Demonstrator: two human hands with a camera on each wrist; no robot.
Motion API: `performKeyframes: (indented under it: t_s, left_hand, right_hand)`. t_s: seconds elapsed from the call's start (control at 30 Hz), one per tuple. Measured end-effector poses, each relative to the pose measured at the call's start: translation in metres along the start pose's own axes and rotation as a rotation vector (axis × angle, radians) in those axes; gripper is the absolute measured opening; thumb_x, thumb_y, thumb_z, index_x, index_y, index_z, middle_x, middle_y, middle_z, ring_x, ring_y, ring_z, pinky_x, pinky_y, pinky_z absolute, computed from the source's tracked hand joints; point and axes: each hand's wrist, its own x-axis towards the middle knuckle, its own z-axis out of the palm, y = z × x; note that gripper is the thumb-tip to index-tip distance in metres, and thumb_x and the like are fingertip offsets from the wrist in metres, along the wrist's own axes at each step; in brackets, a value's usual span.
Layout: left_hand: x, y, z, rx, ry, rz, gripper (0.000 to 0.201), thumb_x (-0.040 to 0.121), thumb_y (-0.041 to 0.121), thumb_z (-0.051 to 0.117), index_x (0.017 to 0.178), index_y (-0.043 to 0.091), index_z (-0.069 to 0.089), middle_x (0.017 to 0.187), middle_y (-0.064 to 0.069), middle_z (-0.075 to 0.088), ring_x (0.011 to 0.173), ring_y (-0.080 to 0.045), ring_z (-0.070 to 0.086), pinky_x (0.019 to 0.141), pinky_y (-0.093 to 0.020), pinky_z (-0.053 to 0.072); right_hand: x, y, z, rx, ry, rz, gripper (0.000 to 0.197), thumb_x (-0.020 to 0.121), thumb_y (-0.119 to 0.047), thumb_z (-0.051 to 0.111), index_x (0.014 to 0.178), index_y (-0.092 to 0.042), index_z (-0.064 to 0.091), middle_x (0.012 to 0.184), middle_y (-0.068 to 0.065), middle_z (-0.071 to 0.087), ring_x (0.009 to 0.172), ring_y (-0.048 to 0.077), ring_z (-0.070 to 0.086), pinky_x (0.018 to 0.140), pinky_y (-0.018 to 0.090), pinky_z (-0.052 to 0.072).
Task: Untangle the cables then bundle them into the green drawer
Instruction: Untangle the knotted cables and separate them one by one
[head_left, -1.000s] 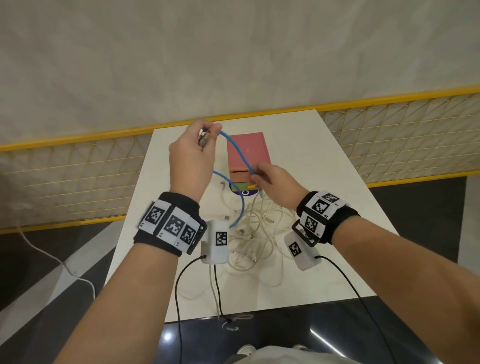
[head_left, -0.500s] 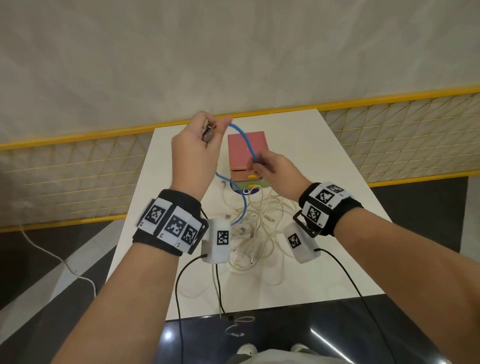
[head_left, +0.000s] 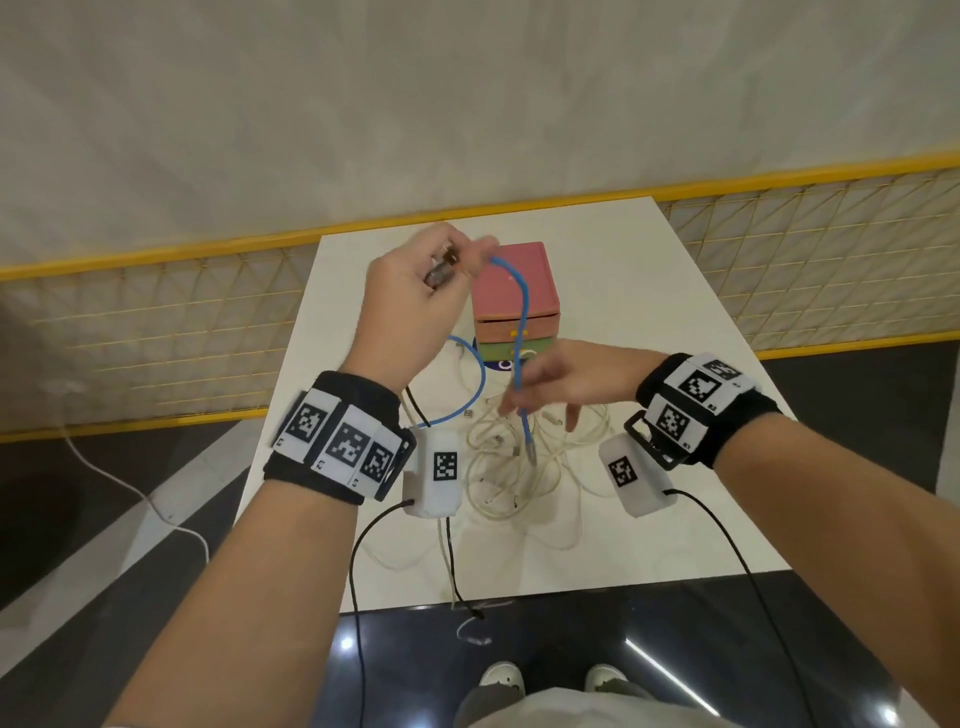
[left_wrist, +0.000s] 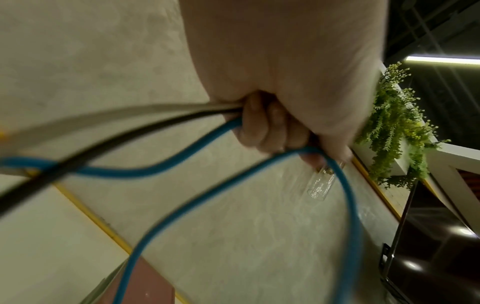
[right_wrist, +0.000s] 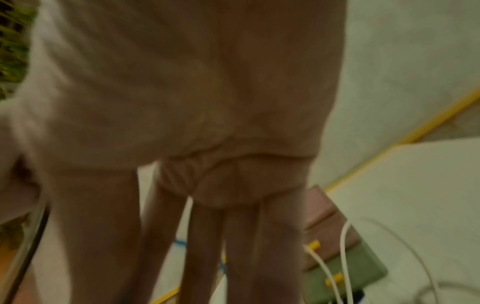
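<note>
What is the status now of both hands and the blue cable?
Left hand grips blue cable, raised. Right hand open, fingers spread beside its hanging end. White cables tangled on table. Green drawer shut.

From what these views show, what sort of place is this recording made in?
Probably an indoor hall or lobby set up for recording, not a home: a white table on glossy dark flooring, a yellow mesh barrier along a plain wall, and a hanging plant by it.
</note>
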Motion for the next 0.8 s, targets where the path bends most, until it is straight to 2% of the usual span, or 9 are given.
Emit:
performKeyframes:
  t_s: [0.07, 0.17, 0.23, 0.33, 0.47, 0.53, 0.63, 0.7, 0.8]
  left_hand:
    - [-0.009, 0.011, -0.004, 0.063, -0.327, -0.046, 0.029, 0.093, 0.032, 0.064, 0.065, 0.024, 0.063, 0.065, -0.016, 0.056, 0.058, -0.009, 0.042, 0.056, -0.020, 0.034]
    - [-0.018, 0.027, -0.010, 0.103, -0.856, -0.143, 0.024, 0.085, 0.041, 0.065, 0.086, 0.020, 0.078, 0.064, 0.007, 0.067, 0.056, -0.002, 0.052, 0.054, -0.009, 0.038]
    - [-0.022, 0.029, -0.010, 0.004, -0.991, -0.195, 0.025, 0.087, 0.030, 0.065, 0.104, 0.015, 0.075, 0.054, 0.015, 0.061, 0.047, -0.001, 0.046, 0.050, -0.010, 0.034]
    - [-0.023, 0.025, -0.006, -0.163, -0.915, -0.199, 0.032, 0.088, 0.017, 0.068, 0.120, 0.015, 0.067, 0.060, 0.011, 0.055, 0.050, -0.012, 0.043, 0.049, -0.015, 0.032]
    - [-0.019, 0.020, 0.006, -0.145, -0.573, -0.171, 0.030, 0.093, 0.006, 0.063, 0.123, 0.013, 0.062, 0.052, 0.022, 0.053, 0.044, 0.001, 0.043, 0.049, -0.008, 0.033]
    - [-0.016, 0.014, 0.010, -0.175, -0.421, -0.206, 0.022, 0.095, 0.007, 0.059, 0.116, 0.012, 0.065, 0.046, 0.017, 0.041, 0.041, -0.002, 0.035, 0.044, -0.010, 0.030]
    - [-0.017, 0.008, 0.009, -0.236, -0.294, -0.226, 0.017, 0.098, 0.009, 0.054, 0.108, 0.010, 0.067, 0.048, 0.015, 0.035, 0.043, -0.005, 0.029, 0.043, -0.015, 0.027]
    - [-0.015, 0.008, 0.004, -0.269, -0.203, -0.207, 0.015, 0.099, 0.010, 0.053, 0.102, 0.011, 0.068, 0.048, 0.015, 0.034, 0.043, -0.008, 0.026, 0.043, -0.018, 0.025]
    - [-0.009, 0.007, -0.012, -0.237, -0.080, -0.177, 0.017, 0.098, 0.012, 0.054, 0.095, 0.020, 0.068, 0.047, 0.017, 0.035, 0.044, -0.009, 0.024, 0.043, -0.018, 0.024]
  right_hand:
    - [-0.006, 0.005, -0.011, -0.257, -0.186, 0.062, 0.037, 0.087, -0.013, 0.062, 0.123, -0.025, 0.063, 0.107, -0.031, 0.063, 0.105, 0.004, 0.061, 0.080, 0.026, 0.055]
    - [-0.008, 0.011, -0.029, -0.567, -0.223, 0.214, 0.064, 0.079, -0.001, 0.063, 0.135, -0.027, 0.048, 0.136, -0.008, 0.054, 0.128, 0.015, 0.048, 0.106, 0.038, 0.042]
    - [-0.007, 0.006, -0.032, -0.649, -0.039, 0.081, 0.061, 0.082, 0.005, 0.056, 0.136, -0.022, 0.048, 0.138, 0.003, 0.054, 0.128, 0.020, 0.049, 0.106, 0.037, 0.041]
    - [-0.010, -0.015, -0.020, -0.364, 0.061, -0.307, 0.041, 0.090, -0.004, 0.057, 0.130, -0.011, 0.051, 0.131, -0.002, 0.056, 0.120, 0.013, 0.054, 0.099, 0.024, 0.045]
    - [-0.001, -0.035, 0.019, -0.330, -0.050, -0.282, 0.041, 0.086, 0.013, 0.044, 0.124, 0.002, 0.054, 0.123, -0.002, 0.056, 0.116, 0.009, 0.053, 0.090, 0.004, 0.041]
    - [0.005, -0.037, 0.037, -0.219, -0.128, -0.290, 0.045, 0.085, 0.011, 0.046, 0.125, -0.007, 0.058, 0.127, -0.004, 0.060, 0.118, 0.004, 0.055, 0.101, 0.013, 0.041]
    - [0.005, -0.033, 0.049, -0.227, -0.136, -0.247, 0.018, 0.090, -0.013, 0.060, 0.106, -0.013, 0.067, 0.104, -0.001, 0.071, 0.089, 0.004, 0.063, 0.084, 0.022, 0.049]
    - [0.004, -0.023, 0.053, -0.313, -0.187, -0.154, 0.016, 0.090, -0.027, 0.062, 0.095, -0.015, 0.071, 0.083, 0.002, 0.069, 0.072, 0.010, 0.058, 0.072, 0.029, 0.047]
    - [0.002, -0.007, 0.054, -0.391, -0.180, -0.060, 0.026, 0.094, -0.032, 0.052, 0.090, -0.015, 0.071, 0.088, 0.009, 0.071, 0.078, 0.024, 0.062, 0.077, 0.040, 0.050]
